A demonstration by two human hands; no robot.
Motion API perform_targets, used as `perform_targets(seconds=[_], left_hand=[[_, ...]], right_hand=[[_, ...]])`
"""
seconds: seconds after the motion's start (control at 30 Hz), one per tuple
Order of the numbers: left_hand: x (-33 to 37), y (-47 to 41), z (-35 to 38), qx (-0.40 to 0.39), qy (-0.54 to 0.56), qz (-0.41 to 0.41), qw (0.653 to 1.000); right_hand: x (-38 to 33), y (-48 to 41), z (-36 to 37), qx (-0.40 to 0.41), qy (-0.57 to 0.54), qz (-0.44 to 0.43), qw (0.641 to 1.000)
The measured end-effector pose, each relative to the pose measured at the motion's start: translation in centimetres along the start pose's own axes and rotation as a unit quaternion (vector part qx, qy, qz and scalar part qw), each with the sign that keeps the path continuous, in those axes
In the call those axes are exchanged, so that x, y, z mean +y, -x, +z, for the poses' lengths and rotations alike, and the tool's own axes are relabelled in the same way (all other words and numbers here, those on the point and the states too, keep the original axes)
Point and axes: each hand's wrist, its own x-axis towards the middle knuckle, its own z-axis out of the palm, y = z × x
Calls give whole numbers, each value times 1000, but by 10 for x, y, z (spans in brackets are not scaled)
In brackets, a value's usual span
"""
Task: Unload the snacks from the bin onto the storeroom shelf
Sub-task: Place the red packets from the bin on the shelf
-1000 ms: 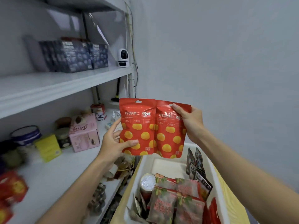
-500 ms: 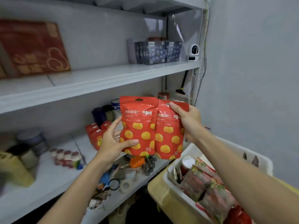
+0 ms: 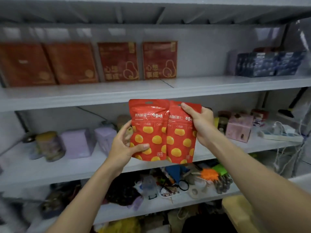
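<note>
Swinging from bin to shelf (image 3: 50, 169); left hand (image 3: 123, 147) grips left pouch (image 3: 149, 132), right hand (image 3: 201, 125) grips right pouch (image 3: 180, 142). Placement likely next.

The two red snack pouches (image 3: 151, 132) were glossy plastic film, wrinkled and reflective near the top seals. The shelf boards (image 3: 84, 95) showed a smooth, matt, pale grey finish; the red boxes (image 3: 117, 61) on the upper board looked like matt card with gold print.

The person's left hand (image 3: 123, 147) and right hand (image 3: 202, 126) were bare, with short-trimmed nails; both forearms were uncovered along their whole visible length.
</note>
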Motion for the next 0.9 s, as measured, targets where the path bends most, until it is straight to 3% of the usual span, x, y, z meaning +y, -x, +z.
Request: perform_targets(seconds=[0.43, 0.9], left_hand=[[61, 90, -229, 119, -66, 26, 990], [98, 81, -358, 217, -75, 54, 972]], right_hand=[[13, 82, 229, -106, -67, 36, 991], [5, 70, 387, -202, -104, 29, 973]])
